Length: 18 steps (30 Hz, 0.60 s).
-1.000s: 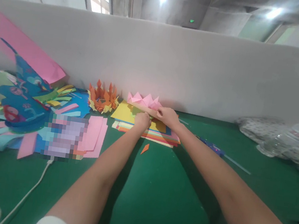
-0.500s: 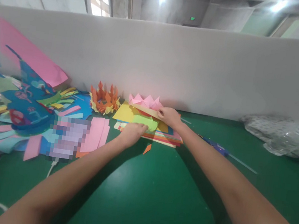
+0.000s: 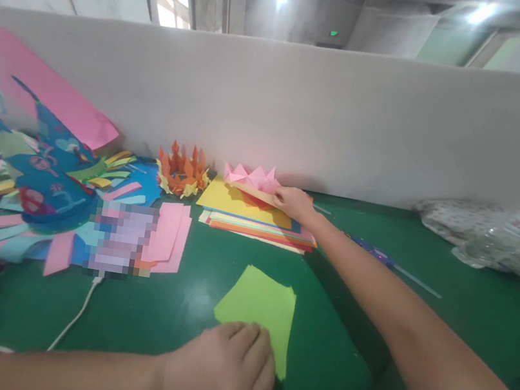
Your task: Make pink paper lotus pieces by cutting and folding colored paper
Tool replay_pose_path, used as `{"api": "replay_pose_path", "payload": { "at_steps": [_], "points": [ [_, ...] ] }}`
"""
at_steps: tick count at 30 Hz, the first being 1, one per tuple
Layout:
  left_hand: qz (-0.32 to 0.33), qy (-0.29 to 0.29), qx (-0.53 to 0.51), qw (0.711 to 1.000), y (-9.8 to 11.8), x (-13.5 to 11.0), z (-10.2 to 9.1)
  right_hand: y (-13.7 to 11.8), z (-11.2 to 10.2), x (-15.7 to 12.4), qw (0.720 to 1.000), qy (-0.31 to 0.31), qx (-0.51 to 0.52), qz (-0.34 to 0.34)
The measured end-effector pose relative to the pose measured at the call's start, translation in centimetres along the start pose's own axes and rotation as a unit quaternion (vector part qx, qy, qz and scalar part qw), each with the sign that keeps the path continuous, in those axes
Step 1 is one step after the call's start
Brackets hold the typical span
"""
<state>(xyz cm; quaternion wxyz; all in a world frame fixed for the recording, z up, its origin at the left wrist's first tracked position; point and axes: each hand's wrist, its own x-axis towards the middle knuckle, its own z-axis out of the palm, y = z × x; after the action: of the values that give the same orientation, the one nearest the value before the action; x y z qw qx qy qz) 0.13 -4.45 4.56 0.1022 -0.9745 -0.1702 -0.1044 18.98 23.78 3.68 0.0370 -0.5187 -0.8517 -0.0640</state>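
Note:
My left hand [image 3: 227,366] is closed on a light green sheet of paper [image 3: 261,303] above the near middle of the green table. The paper sticks out past the fingers, its held edge hidden by them. Farther off, my right hand [image 3: 294,203] pinches the edge of a pale yellow sheet [image 3: 253,193], lifting it at a slant. A pink folded-paper crown [image 3: 253,177] rests on that raised sheet. Below lies a stack of coloured paper [image 3: 259,231], with a yellow sheet [image 3: 225,199] on top.
An orange and yellow paper crown [image 3: 183,170] stands left of the stack. Pink paper strips [image 3: 170,237], a blurred-out phone [image 3: 121,239] with a white cable and a blue cone hat [image 3: 55,177] lie farther left. A glue gun [image 3: 372,249] and plastic bottle [image 3: 511,232] are right.
My left hand has drawn the green paper off the stack and toward me. My right hand still holds up the pale sheet. The small orange scrap in front of the stack no longer shows.

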Motion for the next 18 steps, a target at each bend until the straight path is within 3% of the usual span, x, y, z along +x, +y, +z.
{"api": "replay_pose_path", "payload": {
  "at_steps": [3,6,9,12,15,18],
  "points": [
    [-0.022,-0.098,-0.1,0.99,0.7,-0.6,0.5,0.1,0.1,0.1,1.0,0.008,-0.002,-0.006],
    [-0.068,-0.106,-0.2,0.972,-1.2,0.0,0.7,0.3,-0.2,0.2,0.999,0.031,-0.004,-0.012],
    [-0.157,-0.02,-0.191,0.969,-5.8,1.3,1.7,0.3,-0.6,0.3,0.998,0.057,-0.008,-0.019],
    [-0.251,0.048,-0.122,0.959,-11.8,3.1,4.1,0.3,-1.0,0.2,0.997,0.073,-0.014,-0.026],
    [-0.308,0.063,-0.095,0.945,-16.9,5.2,7.2,0.4,-1.1,0.2,0.996,0.08,-0.02,-0.035],
    [-0.321,0.061,-0.074,0.942,-19.6,7.6,9.9,0.5,-1.0,0.2,0.995,0.087,-0.025,-0.042]
  ]
}}
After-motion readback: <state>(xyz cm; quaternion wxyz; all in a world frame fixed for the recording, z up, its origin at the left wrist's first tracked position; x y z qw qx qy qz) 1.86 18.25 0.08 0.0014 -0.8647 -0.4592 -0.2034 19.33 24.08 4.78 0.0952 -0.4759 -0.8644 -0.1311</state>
